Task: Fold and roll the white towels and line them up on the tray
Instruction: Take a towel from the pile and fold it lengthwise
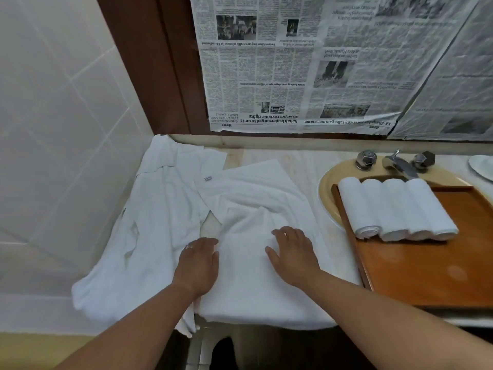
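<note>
Nearest, both hands lie palm-down on the towel (248,284) spread across the counter's front edge. The left hand (198,263) rests on its left border with the fingers together and fairly straight; the right hand (293,255) sits a little further right with the fingers slightly splayed; neither pinches the cloth. The flat press seems meant to smooth the layer and pin it before a fold, so the cloth does not slide off the edge; the towel runs under and between both palms, its near hem hanging over the front and its far half rumpled beyond the fingertips.

To the left lies a loose heap of white towels (152,217), touching the worked one, probably waiting its turn. To the right is the wooden tray (432,265), set over the sink (326,201), likely to stay within easy reach; four rolled towels (394,209) lie side by side at its far left end, touching, leaving bare wood to the right for more. Behind them stands the tap (397,164); furthest, newspaper (293,62) covers the wall.
</note>
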